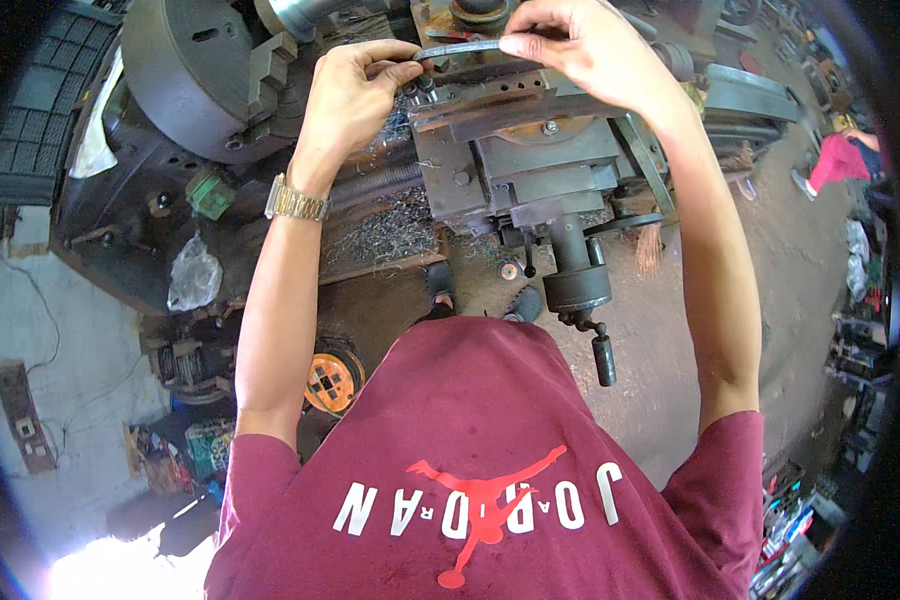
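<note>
Seen from the head camera, a person in a maroon shirt leans over a lathe, both hands raised to a thin, flat metal strip [457,48] held level above the tool post [490,100]. The left hand [355,90] has its grip closed, pinching the strip's left end between thumb and fingertips; the right hand [580,45] has its grip closed on the right end, fingers laid along the top. Holding it at both ends seems to keep the strip steady and straight over the carriage. Left of the left grip sits the big grey chuck [185,75], close by but apart from the knuckles. Below both grips the carriage [530,170] juts out with its crank handle [602,355] hanging lower still, and metal shavings [380,230] lie on the bed beneath the left wrist and its metal watch [295,202]. Right of the right grip there is bare dirt floor [770,250], where another person in red [840,160] works well apart.
</note>
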